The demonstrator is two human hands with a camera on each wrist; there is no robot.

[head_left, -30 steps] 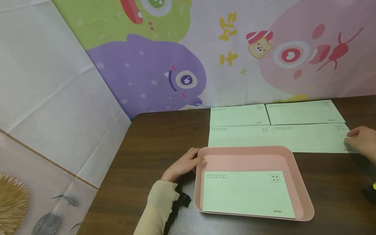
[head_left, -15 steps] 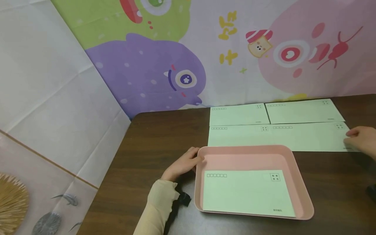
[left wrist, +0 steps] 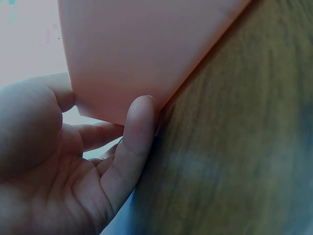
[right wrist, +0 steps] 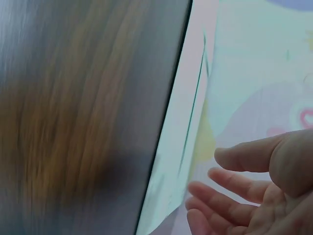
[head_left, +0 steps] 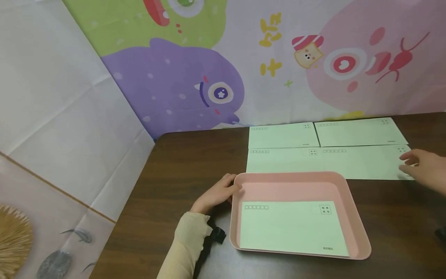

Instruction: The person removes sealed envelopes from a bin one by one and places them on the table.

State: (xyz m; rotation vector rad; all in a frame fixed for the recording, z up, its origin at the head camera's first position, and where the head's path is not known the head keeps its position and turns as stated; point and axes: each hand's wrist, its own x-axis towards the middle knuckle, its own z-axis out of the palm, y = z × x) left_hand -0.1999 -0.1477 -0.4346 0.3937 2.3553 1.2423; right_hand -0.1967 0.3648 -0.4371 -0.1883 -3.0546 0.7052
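Observation:
My left hand (head_left: pixel 214 195) holds the pink tray (head_left: pixel 289 190) at its upper left corner, thumb over the rim. In the left wrist view its fingers curl about the tray's corner. A pale green envelope (head_left: pixel 292 228), printed with small boxes and a stamp square, lies inside the tray. My right hand (head_left: pixel 425 166) hovers over the right end of a front-row envelope (head_left: pixel 366 164), hiding its lower corner. The right wrist view shows that hand (right wrist: pixel 249 191) with loosely bent fingers, thumb apart, and nothing held.
Two back-row envelopes, left (head_left: pixel 282 136) and right (head_left: pixel 362 133), lie against the cartoon-printed cloth (head_left: pixel 285 97). Another front-row envelope (head_left: pixel 278 161) is partly behind the tray's far rim. The brown table (head_left: pixel 167 170) ends at the left beside a white wall covering (head_left: pixel 52 77).
My right hand has come off the front-row envelope's right edge and shifted slightly left over it, its fingers spreading. The left hand and the tray have stayed in place.

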